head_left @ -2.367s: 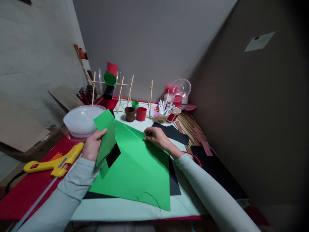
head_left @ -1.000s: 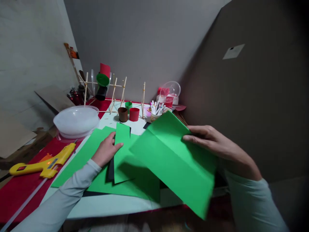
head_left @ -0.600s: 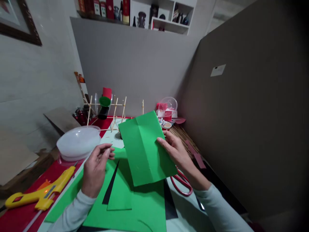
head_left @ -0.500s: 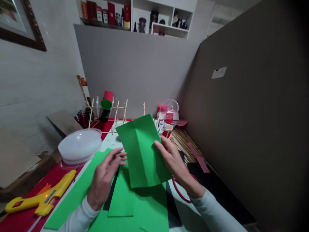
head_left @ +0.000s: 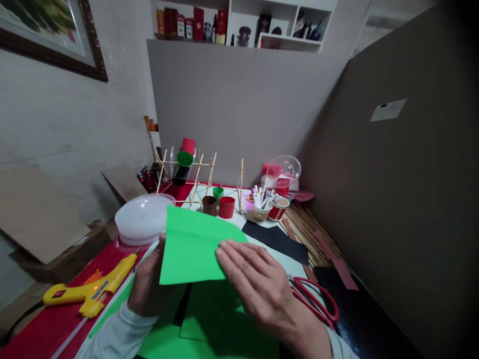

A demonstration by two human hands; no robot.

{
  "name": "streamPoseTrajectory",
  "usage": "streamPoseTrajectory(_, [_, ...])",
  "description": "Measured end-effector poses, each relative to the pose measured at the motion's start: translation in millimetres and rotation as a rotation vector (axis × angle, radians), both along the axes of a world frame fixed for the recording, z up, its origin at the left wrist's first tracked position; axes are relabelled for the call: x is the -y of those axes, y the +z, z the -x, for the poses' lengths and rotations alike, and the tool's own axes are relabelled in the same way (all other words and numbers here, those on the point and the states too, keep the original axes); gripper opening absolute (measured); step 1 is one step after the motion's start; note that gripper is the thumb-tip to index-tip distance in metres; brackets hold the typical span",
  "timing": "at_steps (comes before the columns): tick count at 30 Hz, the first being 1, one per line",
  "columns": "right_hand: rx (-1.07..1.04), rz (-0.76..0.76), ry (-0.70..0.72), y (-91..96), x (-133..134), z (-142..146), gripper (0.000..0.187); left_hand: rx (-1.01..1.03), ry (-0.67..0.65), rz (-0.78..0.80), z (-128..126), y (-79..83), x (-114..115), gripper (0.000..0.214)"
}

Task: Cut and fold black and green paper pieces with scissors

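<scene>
A sheet of green paper [head_left: 194,249] with a crease across it is held up above the table, its right part bending back. My left hand [head_left: 149,279] grips it from the left side and behind; most of those fingers are hidden by the sheet. My right hand [head_left: 258,284] lies against the paper's right part with fingers stretched out side by side; its thumb is hidden. Below both hands, larger green paper [head_left: 224,339] covers the table, with black strips partly showing.
Left lies a yellow glue gun [head_left: 101,289], near a stack of clear plastic lids [head_left: 142,219]. Red-handled scissors [head_left: 318,304] lie right. Behind stand a stick frame [head_left: 209,174], small paper cups [head_left: 226,207] and a cup of markers [head_left: 261,212]. Black paper [head_left: 277,242] and wooden sticks [head_left: 310,234] lie right.
The green sheet has come lower and left, tilting flatter. My left hand has moved onto it and grips it; my right hand has shifted from its edge to fingers laid along it. The view has turned left.
</scene>
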State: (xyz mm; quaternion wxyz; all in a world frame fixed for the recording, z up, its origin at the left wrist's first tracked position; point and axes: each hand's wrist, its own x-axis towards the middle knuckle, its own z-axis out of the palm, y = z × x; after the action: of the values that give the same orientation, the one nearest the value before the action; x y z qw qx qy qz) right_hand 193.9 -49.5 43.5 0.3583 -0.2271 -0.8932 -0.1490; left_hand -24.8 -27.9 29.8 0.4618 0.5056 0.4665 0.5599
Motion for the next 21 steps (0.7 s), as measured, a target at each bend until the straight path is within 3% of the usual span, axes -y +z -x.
streamPoseTrajectory(2, [0.100,-0.032,-0.015,-3.6,4,5,0.048,0.150,-0.034,0.016,8,2.6,0,0.075])
streamPoseTrajectory(6, [0.137,-0.103,-0.028,-7.8,5,8,0.039,0.542,-0.121,0.284,8,8.6,3,0.067])
streamPoseTrajectory(8, [0.099,-0.057,0.005,-5.2,1,2,0.038,0.559,-0.093,0.362,4,10.4,3,0.075])
streamPoseTrajectory(10, [-0.038,0.052,-0.022,0.0,-5,-9,0.052,0.547,-0.025,0.360,2,12.1,3,0.078])
streamPoseTrajectory(12, [-0.299,0.214,-0.151,5.4,-13,-23,0.056,0.534,0.026,0.358,1,14.8,3,0.077])
streamPoseTrajectory(14, [-0.582,0.511,-0.240,8.4,-21,-35,0.056,0.518,0.025,0.377,0,18.6,5,0.076])
streamPoseTrajectory(18, [-0.844,1.171,-0.027,5.2,-32,-43,0.048,0.497,-0.057,0.424,-5,24.8,10,0.082])
streamPoseTrajectory(21, [-0.969,1.379,0.129,2.6,-32,-42,0.036,0.476,-0.076,0.407,-9,25.5,11,0.082])
